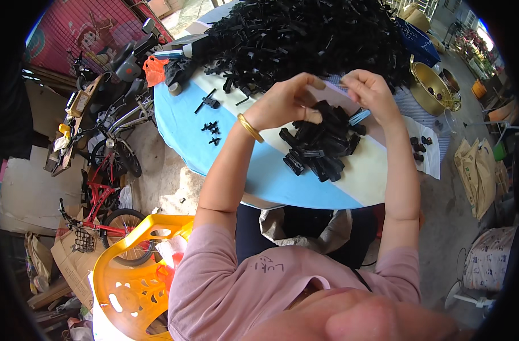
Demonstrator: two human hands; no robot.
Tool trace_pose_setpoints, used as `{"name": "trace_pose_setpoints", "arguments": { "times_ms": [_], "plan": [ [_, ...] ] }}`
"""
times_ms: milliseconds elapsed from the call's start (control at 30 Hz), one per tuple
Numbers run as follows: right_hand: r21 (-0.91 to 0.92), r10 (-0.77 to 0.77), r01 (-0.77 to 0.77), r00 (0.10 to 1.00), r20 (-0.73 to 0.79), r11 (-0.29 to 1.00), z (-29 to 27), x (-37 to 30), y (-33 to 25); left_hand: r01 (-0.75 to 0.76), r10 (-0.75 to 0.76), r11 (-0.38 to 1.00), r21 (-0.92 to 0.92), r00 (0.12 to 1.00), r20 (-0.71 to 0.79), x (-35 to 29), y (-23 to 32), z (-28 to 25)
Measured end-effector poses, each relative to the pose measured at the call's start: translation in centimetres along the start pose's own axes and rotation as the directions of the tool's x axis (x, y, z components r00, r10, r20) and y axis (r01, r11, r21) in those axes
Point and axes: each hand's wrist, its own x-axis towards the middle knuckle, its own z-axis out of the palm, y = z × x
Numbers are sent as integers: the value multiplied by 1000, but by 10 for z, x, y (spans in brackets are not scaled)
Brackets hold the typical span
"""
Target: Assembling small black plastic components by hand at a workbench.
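Note:
Both hands are raised over a round table (185, 136) with a striped blue and cream top. My left hand (293, 102), with a gold bangle at the wrist, has curved fingers and its thumb held apart; nothing shows clearly between them. My right hand (374, 95) is closed in a pinch, and whatever its fingertips hold is too small to make out. Just beneath the hands lies a small pile of black plastic parts (327, 142). A light-blue object (359, 117) sticks out beside that pile, under my right hand.
A large heap of black parts (305, 40) covers the table's far side. Loose black pieces (208, 102) lie at left. A brass-coloured pot (427, 88) and a white sheet (428, 162) are at right. A yellow plastic chair (114, 273) and a red bicycle (103, 196) stand left.

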Motion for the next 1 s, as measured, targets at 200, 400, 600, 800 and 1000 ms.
{"name": "trace_pose_setpoints", "arguments": {
  "times_ms": [200,400,600,800,1000],
  "plan": [
    [-195,-131,100,979,-157,976,11,7,13,166,138,819,550,872,-469,1,-26,-38],
    [-292,-188,140,972,-144,946,18,8,20,356,214,488,797,836,-505,15,-50,-14],
    [-355,-210,145,966,-152,923,24,6,16,387,211,382,839,848,-487,33,-76,2],
    [-410,-332,238,927,-175,881,24,4,13,160,404,476,865,833,-377,37,-63,11],
    [-470,-536,459,843,-36,754,27,0,7,-127,230,946,299,912,-341,28,-52,12]
  ]
}}
